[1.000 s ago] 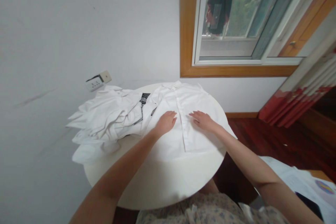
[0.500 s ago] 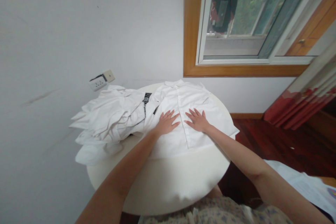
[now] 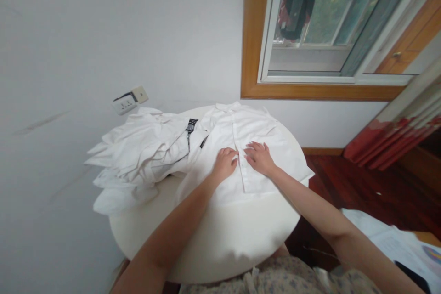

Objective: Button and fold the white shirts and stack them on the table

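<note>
1. Soft, moderately bright light; daylight shows through the window [image 3: 327,18] at upper right.
2. The wall [image 3: 120,46] reads cool grey, dimmer at lower left.
3. The white shirt [image 3: 257,124] is among the palest areas, its folds low in contrast.
4. A soft-edged shadow dulls the near side of the bench [image 3: 234,234]; the floor [image 3: 327,174] is dark.
5. Fine detail is soft; the curtain [image 3: 386,138] looks stretched near the right edge.

One head-worn camera gives the only view, looking forward and steeply down from above the near edge of the round white worktop [image 3: 241,234]. The white, button-fronted cloth shirt [image 3: 255,183] lies close, just below mid-picture. Farther back, the plain pale wall [image 3: 155,32] fills the upper left and the wood-framed sliding window [image 3: 254,32] the upper right.
</note>
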A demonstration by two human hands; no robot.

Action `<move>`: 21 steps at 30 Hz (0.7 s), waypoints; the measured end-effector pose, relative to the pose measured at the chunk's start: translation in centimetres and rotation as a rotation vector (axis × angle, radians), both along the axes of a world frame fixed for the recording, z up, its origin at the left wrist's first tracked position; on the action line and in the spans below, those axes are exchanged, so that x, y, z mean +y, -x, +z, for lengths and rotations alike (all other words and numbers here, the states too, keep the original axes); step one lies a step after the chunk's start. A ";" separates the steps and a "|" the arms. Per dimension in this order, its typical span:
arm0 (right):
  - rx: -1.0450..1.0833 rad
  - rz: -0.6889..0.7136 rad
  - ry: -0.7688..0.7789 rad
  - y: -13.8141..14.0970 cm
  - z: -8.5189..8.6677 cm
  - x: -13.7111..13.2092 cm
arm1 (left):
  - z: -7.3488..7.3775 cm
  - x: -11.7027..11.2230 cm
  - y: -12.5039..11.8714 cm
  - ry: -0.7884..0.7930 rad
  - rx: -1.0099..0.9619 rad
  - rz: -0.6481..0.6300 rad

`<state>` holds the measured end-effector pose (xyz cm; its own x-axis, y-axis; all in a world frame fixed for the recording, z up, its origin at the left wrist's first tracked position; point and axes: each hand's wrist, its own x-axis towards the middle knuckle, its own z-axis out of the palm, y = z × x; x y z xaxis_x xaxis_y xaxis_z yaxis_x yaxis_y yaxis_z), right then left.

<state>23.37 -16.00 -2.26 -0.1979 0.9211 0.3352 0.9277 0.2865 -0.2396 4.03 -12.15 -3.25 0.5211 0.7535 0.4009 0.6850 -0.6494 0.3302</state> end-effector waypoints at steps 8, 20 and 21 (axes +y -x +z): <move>0.392 0.086 0.160 1.4 0.4 -0.8 | -0.1 0.3 0.3 0.017 -0.100 -0.091; 0.587 0.280 0.406 -0.5 1.1 -0.6 | 0.2 0.0 0.4 0.034 -0.098 -0.184; 0.634 0.316 0.445 -0.9 1.0 -0.6 | 0.2 -0.1 0.4 0.033 -0.097 -0.183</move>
